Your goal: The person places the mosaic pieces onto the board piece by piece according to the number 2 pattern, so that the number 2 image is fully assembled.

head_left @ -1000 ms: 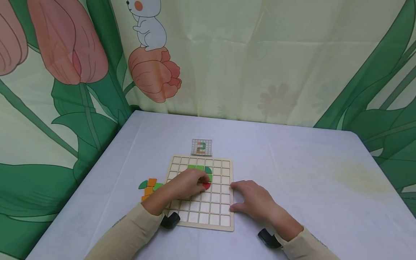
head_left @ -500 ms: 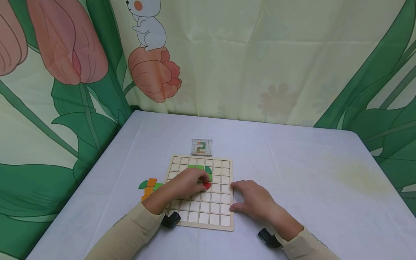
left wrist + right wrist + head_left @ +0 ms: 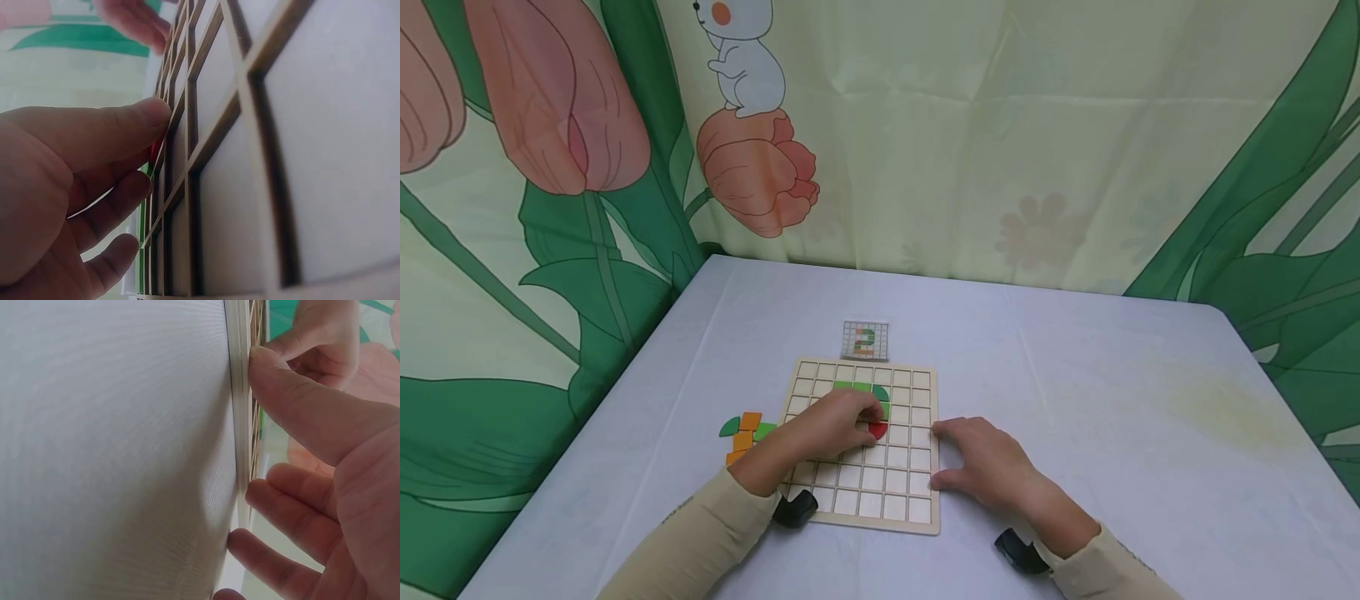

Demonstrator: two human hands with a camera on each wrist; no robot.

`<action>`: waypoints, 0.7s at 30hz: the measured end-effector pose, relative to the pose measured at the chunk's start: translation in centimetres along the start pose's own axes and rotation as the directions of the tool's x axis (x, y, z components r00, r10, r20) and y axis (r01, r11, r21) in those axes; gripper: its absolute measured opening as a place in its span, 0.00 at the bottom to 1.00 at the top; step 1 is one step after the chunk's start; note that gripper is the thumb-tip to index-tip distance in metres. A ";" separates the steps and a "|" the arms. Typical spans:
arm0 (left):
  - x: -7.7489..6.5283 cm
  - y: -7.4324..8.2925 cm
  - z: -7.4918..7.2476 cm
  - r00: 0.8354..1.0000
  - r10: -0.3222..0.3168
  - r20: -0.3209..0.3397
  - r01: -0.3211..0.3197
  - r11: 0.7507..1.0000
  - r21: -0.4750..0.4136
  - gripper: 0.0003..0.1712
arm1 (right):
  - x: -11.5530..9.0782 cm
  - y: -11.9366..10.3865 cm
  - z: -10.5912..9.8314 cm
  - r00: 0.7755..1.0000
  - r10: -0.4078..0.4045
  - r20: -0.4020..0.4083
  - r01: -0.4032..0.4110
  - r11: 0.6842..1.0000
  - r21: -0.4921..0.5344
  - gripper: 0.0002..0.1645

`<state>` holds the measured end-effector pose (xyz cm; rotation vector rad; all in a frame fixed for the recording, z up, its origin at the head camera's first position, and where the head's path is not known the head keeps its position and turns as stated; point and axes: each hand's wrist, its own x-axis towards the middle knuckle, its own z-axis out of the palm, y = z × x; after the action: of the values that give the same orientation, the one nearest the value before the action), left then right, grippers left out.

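Head view: hardly shifting, still pinching red piece (image 3: 878, 431) with left hand (image 3: 835, 422), apparently seating it; touching board (image 3: 896, 505) with relaxed right hand (image 3: 988, 460).

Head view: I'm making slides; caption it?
Left hand at a red piece on the gridded board, right hand at its edge.

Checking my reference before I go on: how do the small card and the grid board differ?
The grid board is larger than the small card. The small card shows a green-and-orange 2; the grid board's visible part shows green pieces and a red piece. The grid board looks pale wood, the small card greyish. Both bear grids.
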<state>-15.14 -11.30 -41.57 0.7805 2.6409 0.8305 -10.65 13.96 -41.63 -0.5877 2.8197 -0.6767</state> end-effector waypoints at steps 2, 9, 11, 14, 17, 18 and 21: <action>0.0 -0.1 0.0 1.000 0.005 0.003 -0.005 1.000 -0.001 0.10 | 0.0 0.0 0.0 1.000 -0.001 -0.001 0.001 1.000 -0.001 0.37; -0.4 0.0 -0.6 0.998 -0.059 -0.015 0.058 0.997 -0.055 0.11 | 0.0 0.0 0.0 1.000 0.011 0.006 -0.011 1.000 0.001 0.38; -0.5 0.0 -0.9 0.996 -0.080 -0.031 0.078 0.995 -0.062 0.12 | -0.1 0.0 0.0 1.000 0.014 0.008 -0.014 1.000 0.001 0.38; -0.7 -0.2 -1.3 0.993 -0.105 -0.054 0.102 0.993 -0.054 0.14 | 0.0 0.0 0.0 1.000 0.013 0.005 -0.013 1.000 -0.002 0.38; -0.9 -0.5 -1.6 0.988 -0.130 -0.077 0.127 0.991 -0.043 0.16 | -0.1 0.0 0.0 1.000 0.007 -0.001 -0.007 1.000 -0.002 0.38; -1.0 -0.6 -1.7 0.987 -0.136 -0.085 0.133 0.990 -0.044 0.16 | -0.1 0.0 0.1 1.000 0.006 -0.002 -0.006 1.000 -0.004 0.38; -1.4 -1.0 -2.2 0.984 -0.145 -0.102 0.140 0.989 -0.049 0.17 | -0.1 0.0 0.1 1.000 0.000 -0.005 0.000 1.000 -0.005 0.38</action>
<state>-15.26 -13.78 -40.22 0.5433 2.7237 0.9073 -10.58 13.97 -41.67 -0.5882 2.8265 -0.6729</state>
